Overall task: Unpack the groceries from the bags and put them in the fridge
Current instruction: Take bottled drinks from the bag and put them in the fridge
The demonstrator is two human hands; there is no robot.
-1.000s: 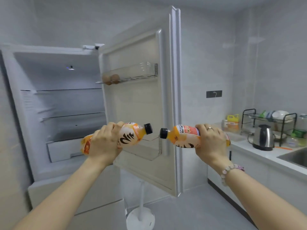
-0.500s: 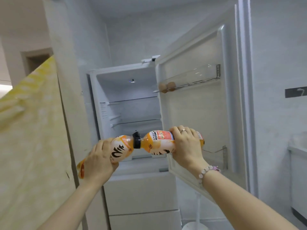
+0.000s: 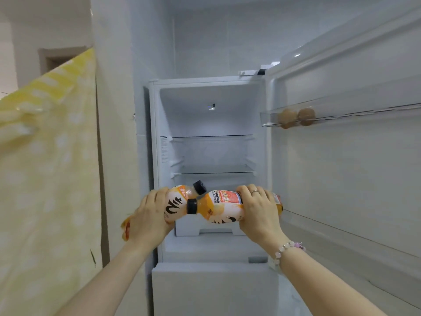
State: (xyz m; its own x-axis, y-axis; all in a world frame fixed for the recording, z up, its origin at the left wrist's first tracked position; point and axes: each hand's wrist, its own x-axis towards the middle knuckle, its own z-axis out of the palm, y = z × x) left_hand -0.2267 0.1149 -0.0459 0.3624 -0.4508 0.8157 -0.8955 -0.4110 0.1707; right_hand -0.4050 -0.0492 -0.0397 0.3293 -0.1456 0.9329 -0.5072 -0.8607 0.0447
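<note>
Both hands hold orange drink bottles up before the open fridge (image 3: 155, 156), at about the height of the white drawer (image 3: 209, 229) at the bottom of the top compartment. The left hand (image 3: 149, 216) has its grip wrapped round the middle of the left bottle (image 3: 176, 201), fingers curled over the top of the label, so that the bottle lies tilted with its black cap pointing up and to the right and its base sticking out below the wrist. The right hand (image 3: 259, 210) has its grip closed round the rear half of the right bottle (image 3: 216, 207), which lies almost level with its black cap pointing left. That cap sits in front of the left bottle's shoulder, and the two bottles overlap there; whether they touch cannot be told. A ring (image 3: 254, 191) shows on one right finger and a bead bracelet (image 3: 289, 247) circles the right wrist. Inside the fridge two glass shelves, the upper shelf (image 3: 211, 136) and the lower shelf (image 3: 214, 172), span the compartment under a small light (image 3: 211, 107). The fridge door (image 3: 341, 190) stands swung open on the right, and its upper door rack (image 3: 364, 109) holds two brown eggs (image 3: 288, 116) side by side at its near end. Below the compartment is a closed white drawer front (image 3: 214, 290). A yellow dotted cloth (image 3: 45, 179) hangs at the left, in front of a wall.
</note>
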